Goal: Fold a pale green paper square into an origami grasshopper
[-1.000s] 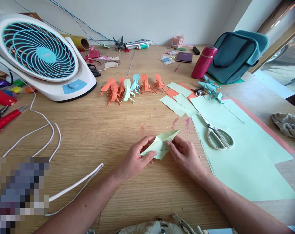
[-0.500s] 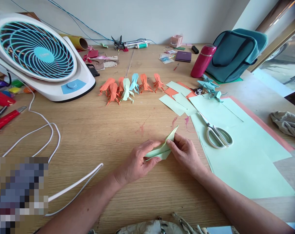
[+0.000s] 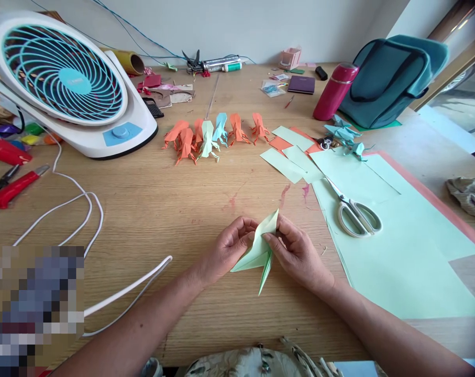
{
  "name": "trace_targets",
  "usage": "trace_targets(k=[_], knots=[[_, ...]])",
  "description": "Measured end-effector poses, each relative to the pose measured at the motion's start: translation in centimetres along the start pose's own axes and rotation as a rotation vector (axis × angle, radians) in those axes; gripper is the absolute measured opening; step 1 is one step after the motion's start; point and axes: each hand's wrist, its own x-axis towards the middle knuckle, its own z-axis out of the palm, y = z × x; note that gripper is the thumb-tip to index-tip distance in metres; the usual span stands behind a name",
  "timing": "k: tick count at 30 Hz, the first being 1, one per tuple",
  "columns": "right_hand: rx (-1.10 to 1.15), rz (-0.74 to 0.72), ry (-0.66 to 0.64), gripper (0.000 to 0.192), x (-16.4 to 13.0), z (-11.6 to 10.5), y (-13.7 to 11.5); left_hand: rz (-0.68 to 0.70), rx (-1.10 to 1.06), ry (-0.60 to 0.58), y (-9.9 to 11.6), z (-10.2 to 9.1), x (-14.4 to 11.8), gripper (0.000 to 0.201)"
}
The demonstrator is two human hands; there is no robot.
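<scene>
A: Folded green paper [image 3: 258, 251] is held between both hands, just above the wooden table [image 3: 162, 209], near its front edge. Do you see how?

B: Yes. The left hand [image 3: 229, 251] is closed on the left side of the paper, thumb on top and fingers below. The right hand [image 3: 296, 254] pinches the upper point with thumb and forefinger. I think the two grips keep the folds tight, because one pointed flap hangs down freely below.

A: And why is it lifted and not flat on the table?

B: Probably so the fingers can reach under the layers. This is my judgement only.

A: What lies around the hands?

B: On the right are large green sheets [image 3: 394, 251], with scissors [image 3: 355, 212] resting on them, near the right hand. Smaller cut pieces [image 3: 288, 157] lie further back. A row of finished origami figures [image 3: 213, 136], orange, green and blue, stands in the middle, well apart from the hands.

A: And on the left?

B: A white and blue fan [image 3: 64, 84], tilted back, with its white cable [image 3: 80, 209] looping over the table. A red bottle [image 3: 334, 91] and a teal bag [image 3: 394, 78] are at the far right.
</scene>
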Motion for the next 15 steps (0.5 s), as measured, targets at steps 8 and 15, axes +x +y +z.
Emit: trace_targets(k=[8, 15], knots=[[-0.043, -0.018, 0.063, 0.01, -0.02, 0.11, -0.46, -0.057, -0.139, -0.116, -0.84, 0.48, -0.36, 0.044], [-0.014, -0.057, 0.096, 0.015, 0.03, -0.04, -0.72, -0.003, 0.119, -0.111, -0.82, 0.19, -0.42, 0.046]])
